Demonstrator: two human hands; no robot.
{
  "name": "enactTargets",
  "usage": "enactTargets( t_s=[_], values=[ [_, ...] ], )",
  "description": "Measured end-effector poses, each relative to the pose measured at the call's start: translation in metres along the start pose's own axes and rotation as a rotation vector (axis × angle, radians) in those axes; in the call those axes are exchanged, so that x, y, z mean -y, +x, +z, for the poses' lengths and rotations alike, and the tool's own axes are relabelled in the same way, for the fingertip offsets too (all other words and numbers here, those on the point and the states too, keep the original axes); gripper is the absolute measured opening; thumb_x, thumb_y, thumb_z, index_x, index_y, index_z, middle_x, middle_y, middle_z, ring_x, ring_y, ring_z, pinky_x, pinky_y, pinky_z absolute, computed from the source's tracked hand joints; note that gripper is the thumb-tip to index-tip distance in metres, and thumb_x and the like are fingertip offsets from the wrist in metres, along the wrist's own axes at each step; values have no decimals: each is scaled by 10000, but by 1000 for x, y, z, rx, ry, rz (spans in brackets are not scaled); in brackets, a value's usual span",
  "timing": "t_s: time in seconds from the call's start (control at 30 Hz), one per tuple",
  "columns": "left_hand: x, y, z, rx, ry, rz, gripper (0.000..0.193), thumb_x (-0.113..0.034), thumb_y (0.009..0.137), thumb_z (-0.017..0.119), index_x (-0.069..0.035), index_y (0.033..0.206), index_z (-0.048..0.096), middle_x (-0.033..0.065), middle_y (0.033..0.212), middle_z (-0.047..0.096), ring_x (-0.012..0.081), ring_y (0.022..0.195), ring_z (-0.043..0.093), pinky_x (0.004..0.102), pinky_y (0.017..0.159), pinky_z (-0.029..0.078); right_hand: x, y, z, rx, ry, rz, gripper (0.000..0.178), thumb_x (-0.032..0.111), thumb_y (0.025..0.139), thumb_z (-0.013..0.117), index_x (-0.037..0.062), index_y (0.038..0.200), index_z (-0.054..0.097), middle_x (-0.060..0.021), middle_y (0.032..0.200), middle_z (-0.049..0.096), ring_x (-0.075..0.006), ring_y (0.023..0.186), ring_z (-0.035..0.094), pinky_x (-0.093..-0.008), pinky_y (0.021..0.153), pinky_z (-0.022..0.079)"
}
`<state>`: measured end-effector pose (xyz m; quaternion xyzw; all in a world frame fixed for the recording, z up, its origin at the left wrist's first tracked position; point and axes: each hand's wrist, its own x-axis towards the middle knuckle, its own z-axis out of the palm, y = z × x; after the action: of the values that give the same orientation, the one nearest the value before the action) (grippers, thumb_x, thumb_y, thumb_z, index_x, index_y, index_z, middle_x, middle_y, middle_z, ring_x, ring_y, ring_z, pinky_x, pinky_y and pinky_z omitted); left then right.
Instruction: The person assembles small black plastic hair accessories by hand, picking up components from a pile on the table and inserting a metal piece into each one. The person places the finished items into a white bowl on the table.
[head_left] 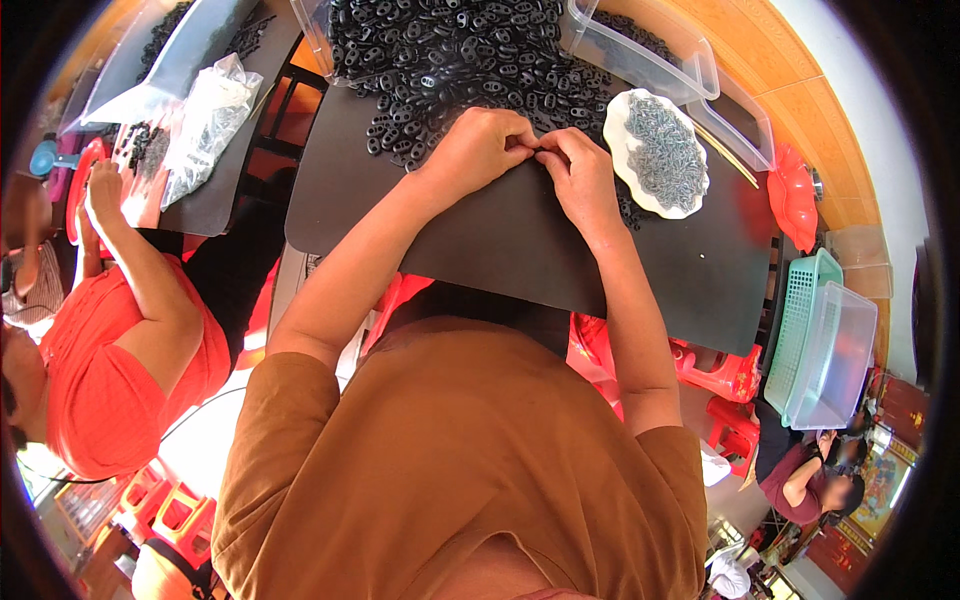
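Note:
My left hand (481, 150) and my right hand (582, 178) meet fingertip to fingertip above the dark table (480, 245). Both are closed in a pinch, with a small dark piece between them, mostly hidden by the fingers. Just beyond my hands spreads a big heap of black oval plastic pieces with holes (450, 55). To the right of my right hand stands a white scalloped dish (619, 125) filled with small silvery metal pins or screws (665, 160). A few small black parts (630, 212) lie between my right hand and the dish.
Clear plastic bins (690, 75) stand at the far right, beside a red scalloped dish (793, 200). Green and clear baskets (805, 330) are stacked off the right edge. At left, a person in red (130, 370) sits at another table holding a plastic bag (212, 125). Red stools (185, 525) stand behind.

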<state>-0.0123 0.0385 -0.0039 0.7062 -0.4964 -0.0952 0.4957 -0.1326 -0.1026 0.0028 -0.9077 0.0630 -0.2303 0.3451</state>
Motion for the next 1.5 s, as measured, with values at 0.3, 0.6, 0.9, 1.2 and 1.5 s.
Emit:
enactTargets(
  t_s=[0.3,0.6,0.9,1.2,1.5],
  values=[
    [2,1,2,3,24,9,74,2,772,716,9,843,701,106,806,685,202,713,668,295,659,527,1,1,1,-3,3,-11,115,-11,761,707,-7,853,638,-143,820,633,-337,751,640,-403,654,495],
    [3,3,-1,18,-8,-10,95,-14,785,728,-2,878,715,77,833,699,156,731,665,281,681,528,4,2,-1,15,12,79,103,4,764,719,-9,826,637,-120,802,638,-267,709,647,-350,633,496],
    [0,8,-19,-87,-115,-135,163,-91,862,701,-31,1011,728,51,884,728,103,767,661,256,722,533,-4,16,-33,178,607,399,105,73,887,680,8,922,605,-62,835,671,-120,754,671,-230,649,536],
    [0,5,-16,-82,-71,-90,115,-60,856,698,-16,958,726,74,877,717,137,776,684,279,712,545,-27,107,-113,-273,308,150,252,128,865,705,27,1079,620,-93,920,679,-180,796,671,-291,739,532],
    [2,6,-2,-71,243,158,163,-73,807,715,-40,967,712,90,977,691,272,924,654,361,830,532,-30,55,-93,-172,-189,180,266,155,815,721,75,1064,669,-112,946,671,-234,787,667,-373,754,518]
  ],
)
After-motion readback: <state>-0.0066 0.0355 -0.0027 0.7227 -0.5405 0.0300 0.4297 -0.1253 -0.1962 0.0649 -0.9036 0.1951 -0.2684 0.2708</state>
